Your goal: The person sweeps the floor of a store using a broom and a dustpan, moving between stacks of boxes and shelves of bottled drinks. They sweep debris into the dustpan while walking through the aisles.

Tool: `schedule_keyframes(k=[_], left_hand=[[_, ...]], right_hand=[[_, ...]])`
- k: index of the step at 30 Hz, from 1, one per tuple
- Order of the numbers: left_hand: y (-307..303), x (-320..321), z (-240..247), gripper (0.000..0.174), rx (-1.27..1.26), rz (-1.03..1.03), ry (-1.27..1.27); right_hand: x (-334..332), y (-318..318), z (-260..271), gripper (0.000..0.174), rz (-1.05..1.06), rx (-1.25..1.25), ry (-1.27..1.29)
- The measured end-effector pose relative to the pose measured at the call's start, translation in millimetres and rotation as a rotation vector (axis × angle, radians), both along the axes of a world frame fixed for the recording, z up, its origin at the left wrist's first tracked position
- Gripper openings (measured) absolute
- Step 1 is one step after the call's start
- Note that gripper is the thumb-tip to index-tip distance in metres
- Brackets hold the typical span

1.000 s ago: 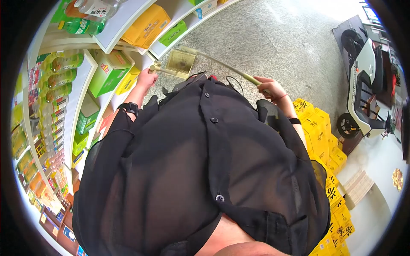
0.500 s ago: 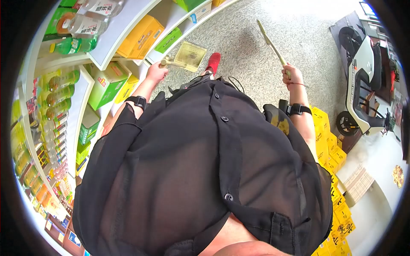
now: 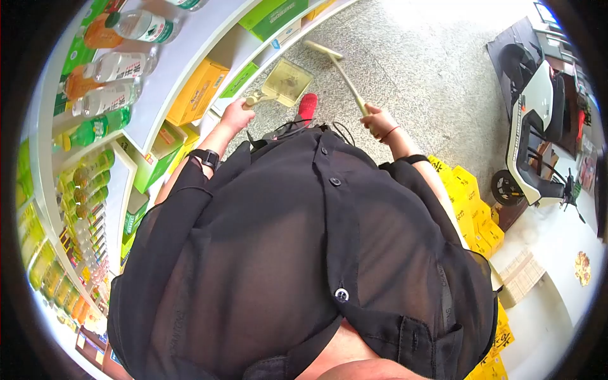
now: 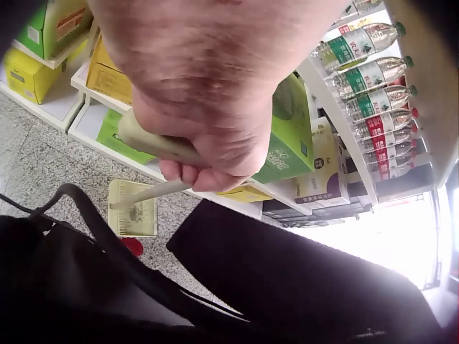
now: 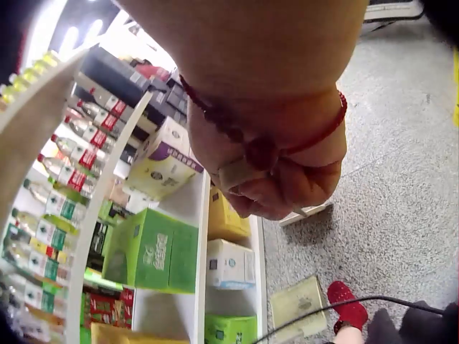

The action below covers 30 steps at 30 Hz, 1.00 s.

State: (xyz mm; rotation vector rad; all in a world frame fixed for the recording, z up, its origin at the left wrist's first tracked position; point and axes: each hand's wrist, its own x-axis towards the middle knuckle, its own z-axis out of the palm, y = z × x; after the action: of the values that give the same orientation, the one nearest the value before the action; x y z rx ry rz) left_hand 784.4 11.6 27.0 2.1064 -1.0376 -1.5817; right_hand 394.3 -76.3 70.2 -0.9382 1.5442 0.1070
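My left hand grips the handle of a long-handled, pale yellow dustpan beside the shelves. Dark specks of dirt show inside the pan in the left wrist view, where the fingers of the left hand curl round the handle. My right hand holds the pale stick of a broom. The broom's narrow head lies out ahead over the floor, to the right of the shelf edge and beyond the dustpan. In the right wrist view the right hand hides most of the broom.
White shelves with bottles and boxes run along the left. A red shoe stands by the dustpan on the speckled floor. Yellow boxes are stacked at right, near a parked white scooter. A black cord hangs in front.
My right hand swung the broom out to the right, then back inward, its head now farther left. The dustpan, held by my left hand, shifted slightly right. The shelves fill more of the head view.
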Motion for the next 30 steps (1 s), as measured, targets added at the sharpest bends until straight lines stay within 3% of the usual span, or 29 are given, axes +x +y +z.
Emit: schedule_keyframes(k=[2, 4, 6, 10, 20, 23, 25, 28, 30], left_hand=[[-12, -1, -3, 0.038, -0.005, -0.025, -0.014], [-24, -8, 6, 0.036, 0.008, -0.052, -0.03], [-33, -5, -6, 0.033, -0.045, -0.048, -0.042], [-46, -3, -7, 0.029, -0.023, -0.018, 0.007], [-66, -6, 2, 0.031, -0.011, -0.056, 0.036], [-80, -14, 18, 0.03, -0.018, -0.056, 0.014], [-86, -22, 30, 0.031, -0.011, -0.066, 0.0], [-85, -29, 19, 0.032, -0.126, -0.117, -0.09], [-88, -35, 16, 0.032, -0.057, -0.103, -0.066]], right_hand=[[-2, -3, 16, 0.063, 0.072, 0.107, -0.016], [-13, -6, 17, 0.06, 0.083, 0.108, -0.063], [-27, -13, 24, 0.057, -0.127, 0.179, -0.18], [-59, -26, 54, 0.054, -0.297, 0.154, -0.243], [-134, -85, 54, 0.06, -0.526, -0.075, -0.208], [-132, -119, 33, 0.053, -0.626, -0.104, -0.221], [-123, -143, 20, 0.033, -0.76, -0.105, -0.28], [-110, -176, 0, 0.017, -0.741, -0.097, -0.333], [-108, -193, -16, 0.019, -0.687, -0.055, -0.31]])
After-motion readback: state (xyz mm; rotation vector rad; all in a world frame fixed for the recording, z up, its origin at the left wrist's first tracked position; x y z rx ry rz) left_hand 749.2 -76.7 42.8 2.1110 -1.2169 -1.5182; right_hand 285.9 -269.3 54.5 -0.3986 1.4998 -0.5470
